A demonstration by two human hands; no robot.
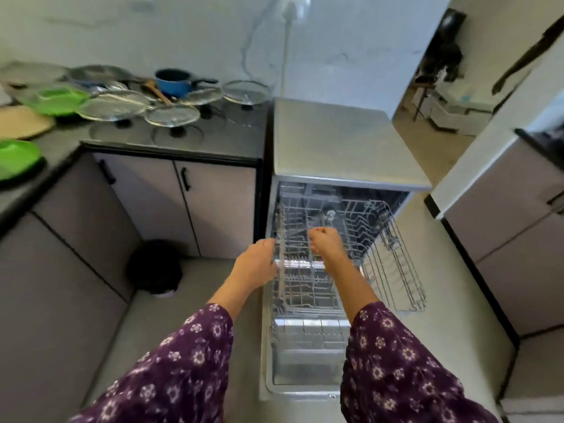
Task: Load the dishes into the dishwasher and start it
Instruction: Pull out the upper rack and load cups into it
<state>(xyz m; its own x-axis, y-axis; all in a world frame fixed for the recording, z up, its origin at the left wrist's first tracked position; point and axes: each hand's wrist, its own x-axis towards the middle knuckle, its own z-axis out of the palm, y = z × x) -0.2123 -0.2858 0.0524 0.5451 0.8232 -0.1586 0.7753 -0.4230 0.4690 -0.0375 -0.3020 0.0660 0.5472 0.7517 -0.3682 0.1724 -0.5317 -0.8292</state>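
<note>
Your left hand (pixel 259 261) grips the left edge of the pulled-out rack (pixel 393 254). Your right hand (pixel 326 242) curls just above it, grasp unclear. The dishes (pixel 171 115) sit on the counter (pixel 238 138), well apart.

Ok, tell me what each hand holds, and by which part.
The left hand grips the wire rack at its front left corner. The right hand is curled near its front edge; its hold cannot be told.

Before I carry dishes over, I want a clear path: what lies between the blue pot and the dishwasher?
In the head view, two glass lids lie on the counter between the pot and the dishwasher.
</note>
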